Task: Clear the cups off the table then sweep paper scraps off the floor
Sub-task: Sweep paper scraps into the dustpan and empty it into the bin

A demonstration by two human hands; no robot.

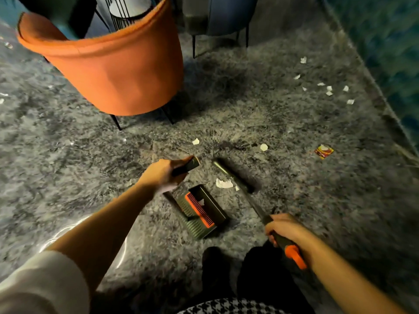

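My left hand [162, 174] grips the top of the dustpan's upright handle. The dark dustpan [203, 211] with an orange comb stands on the shaggy grey rug, and a white scrap lies inside it. My right hand [284, 230] grips the broom handle [258, 208], which ends in an orange cap. The broom head [233, 174] rests on the rug just right of the pan, beside a white paper scrap [224, 183]. Other scraps lie further out, one scrap [195, 141] ahead and another scrap [263, 147] to its right. Several scraps [328, 89] are scattered at far right.
An orange armchair [108, 71] stands on thin black legs ahead on the left. A blue-grey chair [217, 17] stands behind it. A red and yellow wrapper [323, 151] lies on the rug at right. The rug's edge meets a teal floor [390, 46] at far right.
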